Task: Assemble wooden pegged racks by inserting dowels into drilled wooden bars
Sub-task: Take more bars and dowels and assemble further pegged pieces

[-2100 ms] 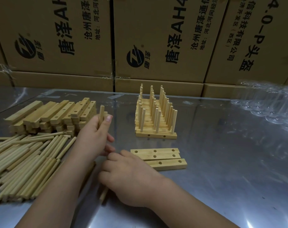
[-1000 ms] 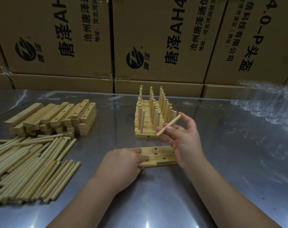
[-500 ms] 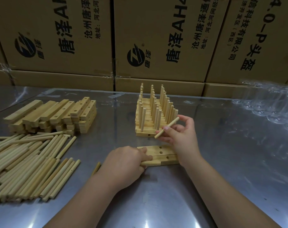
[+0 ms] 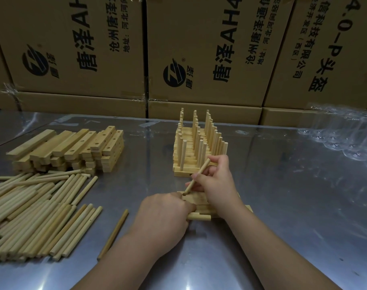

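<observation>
head view: the right hand (image 4: 217,183) pinches a dowel (image 4: 197,176) between thumb and fingers, tilted, with its lower tip at a hole near the left end of a drilled wooden bar (image 4: 196,198) lying flat on the table. the left hand (image 4: 163,218) is closed over the left end of that bar, fingers curled down on it, and a second drilled bar (image 4: 205,210) lies touching it on the near side; another short dowel (image 4: 199,217) sticks out from under the left fingers along the near edge. just behind the hands stands a row of finished pegged racks (image 4: 196,147), pegs upright, packed one against the next. one loose dowel (image 4: 113,234) lies alone to the left of the left forearm, and farther left a wide heap of dowels (image 4: 33,214) spreads over the surface. behind that heap sits a stack of drilled bars (image 4: 73,150). all of it rests on a shiny metal table (image 4: 283,206) that mirrors the light, covered in places with clear film. crumpled clear plastic (image 4: 343,135) lies at the far right. along the back edge stands a wall of brown cardboard cartons (image 4: 199,49) printed with black chinese characters and a round logo.
</observation>
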